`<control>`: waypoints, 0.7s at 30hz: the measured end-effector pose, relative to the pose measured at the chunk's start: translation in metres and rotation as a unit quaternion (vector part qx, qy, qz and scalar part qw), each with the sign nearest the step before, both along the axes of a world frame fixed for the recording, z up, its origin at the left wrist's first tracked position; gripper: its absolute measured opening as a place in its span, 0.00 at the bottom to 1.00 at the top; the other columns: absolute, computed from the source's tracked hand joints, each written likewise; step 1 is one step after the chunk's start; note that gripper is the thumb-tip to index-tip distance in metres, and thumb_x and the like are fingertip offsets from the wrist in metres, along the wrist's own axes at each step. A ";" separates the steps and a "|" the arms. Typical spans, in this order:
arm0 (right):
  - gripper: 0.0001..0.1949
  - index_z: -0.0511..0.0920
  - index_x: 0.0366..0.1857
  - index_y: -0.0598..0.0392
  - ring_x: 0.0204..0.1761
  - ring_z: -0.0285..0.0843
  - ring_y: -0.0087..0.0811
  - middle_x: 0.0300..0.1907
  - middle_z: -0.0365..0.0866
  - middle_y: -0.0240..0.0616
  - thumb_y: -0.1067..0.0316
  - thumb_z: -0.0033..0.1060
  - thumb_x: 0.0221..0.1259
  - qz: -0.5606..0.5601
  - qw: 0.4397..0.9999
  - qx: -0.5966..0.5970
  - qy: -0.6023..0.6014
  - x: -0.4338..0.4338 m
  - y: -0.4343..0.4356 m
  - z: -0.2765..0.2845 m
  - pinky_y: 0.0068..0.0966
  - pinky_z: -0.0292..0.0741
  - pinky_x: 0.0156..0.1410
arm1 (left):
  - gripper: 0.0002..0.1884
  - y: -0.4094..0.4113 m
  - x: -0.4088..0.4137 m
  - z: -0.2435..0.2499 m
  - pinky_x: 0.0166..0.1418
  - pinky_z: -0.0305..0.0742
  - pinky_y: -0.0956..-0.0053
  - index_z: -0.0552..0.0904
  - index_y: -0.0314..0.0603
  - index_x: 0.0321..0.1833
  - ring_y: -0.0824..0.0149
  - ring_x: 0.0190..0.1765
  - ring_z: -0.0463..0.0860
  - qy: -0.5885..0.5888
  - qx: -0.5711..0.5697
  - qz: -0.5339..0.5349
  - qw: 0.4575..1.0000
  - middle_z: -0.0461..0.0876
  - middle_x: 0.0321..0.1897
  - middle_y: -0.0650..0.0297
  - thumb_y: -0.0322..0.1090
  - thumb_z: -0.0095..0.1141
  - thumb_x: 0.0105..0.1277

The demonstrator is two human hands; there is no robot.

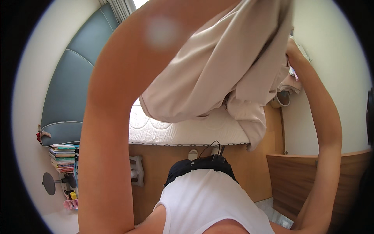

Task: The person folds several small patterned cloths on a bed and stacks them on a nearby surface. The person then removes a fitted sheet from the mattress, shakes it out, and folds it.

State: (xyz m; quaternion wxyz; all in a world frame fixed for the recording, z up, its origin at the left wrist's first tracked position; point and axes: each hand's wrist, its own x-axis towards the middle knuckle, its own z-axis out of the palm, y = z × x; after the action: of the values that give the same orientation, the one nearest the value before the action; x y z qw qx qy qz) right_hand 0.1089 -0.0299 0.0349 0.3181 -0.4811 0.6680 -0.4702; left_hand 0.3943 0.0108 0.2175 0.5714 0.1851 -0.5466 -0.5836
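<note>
A large beige cloth (pixel 204 73), folded and draped, hangs in front of me over the bed. It has a hemmed edge at its lower left and a bunched part hanging at its lower right. My right hand (pixel 293 49) grips the cloth's right edge, its fingers partly hidden by the fabric. My left arm reaches up across the left of the view, but the left hand is out of view past the top edge. Beneath the cloth is a white quilted mattress (pixel 187 133), partly covered from sight.
A blue-grey padded headboard (pixel 70 79) stands at the left, with a stack of books (pixel 62 159) below it. A grey stool (pixel 137 171) sits on the wooden floor (pixel 155 163). At right are a bin (pixel 282 99) and a wooden panel (pixel 295 178).
</note>
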 end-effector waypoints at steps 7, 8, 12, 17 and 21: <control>0.17 0.80 0.59 0.68 0.39 0.88 0.31 0.43 0.88 0.46 0.70 0.56 0.73 -0.047 0.993 0.094 -0.056 -0.081 0.017 -0.003 0.29 0.86 0.45 | 0.06 -0.026 0.002 -0.012 0.41 0.81 0.63 0.85 0.35 0.38 0.59 0.37 0.84 -0.432 -0.238 0.092 0.865 0.84 0.34 0.55 0.29 0.56 0.67; 0.19 0.77 0.63 0.67 0.39 0.87 0.30 0.43 0.88 0.44 0.70 0.55 0.73 -0.039 0.997 0.062 -0.022 -0.078 0.025 -0.009 0.29 0.86 0.45 | 0.05 -0.028 -0.005 -0.021 0.41 0.81 0.63 0.85 0.36 0.38 0.59 0.37 0.84 -0.464 -0.266 0.086 0.841 0.84 0.34 0.55 0.29 0.57 0.67; 0.27 0.68 0.75 0.61 0.51 0.82 0.26 0.60 0.81 0.40 0.74 0.54 0.72 0.056 0.998 -0.008 0.018 -0.015 0.046 -0.041 0.24 0.83 0.52 | 0.05 -0.028 -0.028 -0.041 0.42 0.82 0.63 0.86 0.37 0.39 0.60 0.38 0.85 -0.558 -0.357 0.073 0.745 0.85 0.35 0.56 0.29 0.59 0.66; 0.31 0.67 0.76 0.58 0.60 0.80 0.31 0.60 0.82 0.40 0.64 0.63 0.72 0.153 0.964 -0.058 -0.210 0.069 0.085 -0.080 0.32 0.81 0.62 | 0.04 -0.016 -0.018 -0.033 0.43 0.82 0.62 0.87 0.38 0.39 0.61 0.40 0.86 -0.653 -0.429 0.104 0.615 0.86 0.36 0.57 0.29 0.62 0.65; 0.31 0.70 0.74 0.59 0.64 0.79 0.36 0.64 0.81 0.43 0.59 0.66 0.71 0.227 0.940 0.002 -0.254 0.030 0.133 -0.114 0.37 0.78 0.68 | 0.04 -0.017 -0.039 -0.043 0.44 0.83 0.62 0.88 0.40 0.39 0.61 0.41 0.87 -0.674 -0.480 0.101 0.552 0.87 0.36 0.58 0.30 0.64 0.64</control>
State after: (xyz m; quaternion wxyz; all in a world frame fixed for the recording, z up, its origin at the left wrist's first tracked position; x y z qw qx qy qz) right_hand 0.1393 0.1030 -0.0791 0.5769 -0.4837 0.4386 -0.4907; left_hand 0.3557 -0.0060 0.1743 0.0945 0.2761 -0.9486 0.1226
